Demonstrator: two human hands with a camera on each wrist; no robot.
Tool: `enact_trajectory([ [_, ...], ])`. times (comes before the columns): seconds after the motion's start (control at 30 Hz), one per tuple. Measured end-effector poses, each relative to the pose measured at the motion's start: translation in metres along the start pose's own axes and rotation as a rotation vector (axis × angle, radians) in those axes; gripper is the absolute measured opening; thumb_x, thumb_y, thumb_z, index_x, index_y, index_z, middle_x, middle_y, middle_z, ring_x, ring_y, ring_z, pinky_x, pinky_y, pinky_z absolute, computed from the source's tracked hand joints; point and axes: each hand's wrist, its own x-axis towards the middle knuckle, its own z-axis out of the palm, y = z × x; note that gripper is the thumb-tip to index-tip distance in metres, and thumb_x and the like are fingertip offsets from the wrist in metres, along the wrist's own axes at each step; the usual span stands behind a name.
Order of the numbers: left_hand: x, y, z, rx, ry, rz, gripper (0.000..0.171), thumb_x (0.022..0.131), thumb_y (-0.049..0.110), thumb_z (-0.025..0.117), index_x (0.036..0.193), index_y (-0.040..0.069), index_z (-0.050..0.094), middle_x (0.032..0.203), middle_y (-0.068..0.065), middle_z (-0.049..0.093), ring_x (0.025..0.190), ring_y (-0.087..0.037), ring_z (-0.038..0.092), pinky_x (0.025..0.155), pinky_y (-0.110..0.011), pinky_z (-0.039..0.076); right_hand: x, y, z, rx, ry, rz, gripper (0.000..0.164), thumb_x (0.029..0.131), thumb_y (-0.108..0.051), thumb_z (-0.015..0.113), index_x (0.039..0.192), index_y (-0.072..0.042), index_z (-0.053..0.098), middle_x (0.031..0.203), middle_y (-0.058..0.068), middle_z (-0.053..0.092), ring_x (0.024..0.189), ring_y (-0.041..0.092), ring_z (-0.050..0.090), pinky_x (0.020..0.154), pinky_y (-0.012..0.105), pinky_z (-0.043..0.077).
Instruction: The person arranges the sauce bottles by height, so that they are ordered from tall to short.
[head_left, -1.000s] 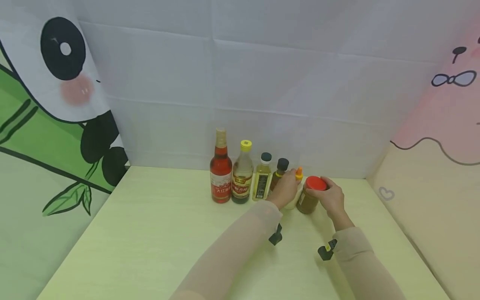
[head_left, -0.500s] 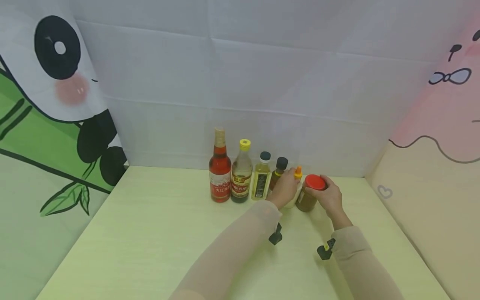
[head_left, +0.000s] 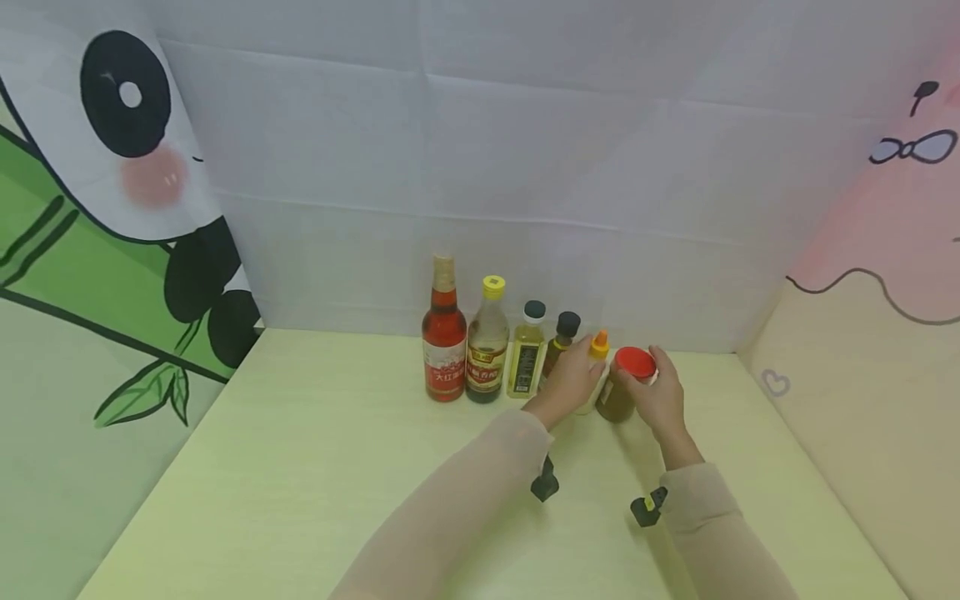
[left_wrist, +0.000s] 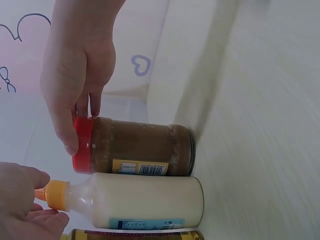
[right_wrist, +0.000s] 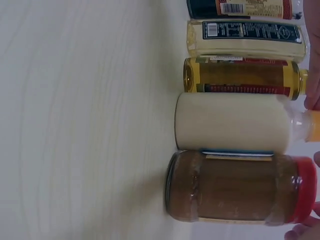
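Observation:
In the head view, a brown-filled jar with a red lid stands upright at the row's right end. My right hand is around its lid, thumb in front and fingers behind, with a gap showing beside the lid. Left of the jar stands a cream-filled squeeze bottle with an orange cap. My left hand is at that cap, thumb and fingers loosely apart on either side. It partly hides the squeeze bottle and a dark-capped bottle. The jar and squeeze bottle stand side by side, touching or nearly so.
Further left in the row stand a pale oil bottle, a yellow-capped bottle and a tall red bottle. A white cloth backdrop hangs behind the pale table. A printed side panel borders the right.
My right hand's fingers have spread away from the red lid, leaving more of it in sight. My left hand has drawn back slightly from the orange cap. The bottles keep their order.

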Motion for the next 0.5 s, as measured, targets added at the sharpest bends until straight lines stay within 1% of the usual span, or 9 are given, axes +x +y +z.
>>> enact_trajectory([
  [0.13,-0.014,-0.004,-0.004,-0.009,0.009,0.048,0.053,0.101,0.018,0.057,0.146,-0.001,0.039,0.146,-0.011,0.045,0.132,-0.02,0.043,0.107,-0.028,0.034,-0.006,-0.004,0.003,-0.03,0.028,-0.105,0.066,0.096,-0.013,0.062,0.149,0.006,0.027,0.155,0.024,0.022,0.142,0.041,0.019,0.113,0.054,0.019],
  [0.23,-0.025,-0.007,-0.008,-0.024,0.01,0.066,0.054,0.1,0.018,0.057,0.147,0.0,0.037,0.148,-0.01,0.043,0.134,-0.02,0.04,0.108,-0.029,0.032,-0.01,-0.008,0.004,-0.048,0.033,-0.151,0.063,0.096,-0.011,0.061,0.147,0.007,0.031,0.155,0.024,0.023,0.141,0.042,0.019,0.112,0.055,0.02],
  [0.37,-0.037,-0.012,-0.014,-0.038,0.002,0.073,0.055,0.1,0.017,0.056,0.149,0.002,0.035,0.149,-0.008,0.041,0.135,-0.019,0.04,0.108,-0.031,0.033,-0.015,-0.01,0.006,-0.077,0.029,-0.17,0.06,0.096,-0.011,0.061,0.146,0.006,0.034,0.155,0.023,0.023,0.141,0.042,0.02,0.112,0.056,0.02],
  [0.5,-0.046,-0.018,-0.019,0.022,-0.023,0.051,0.059,0.102,0.023,0.054,0.151,0.003,0.03,0.154,-0.009,0.034,0.139,-0.018,0.032,0.11,-0.031,0.03,-0.019,-0.013,0.008,-0.086,0.023,-0.193,0.057,0.095,-0.01,0.062,0.144,0.005,0.037,0.155,0.023,0.023,0.141,0.042,0.019,0.111,0.059,0.02],
])
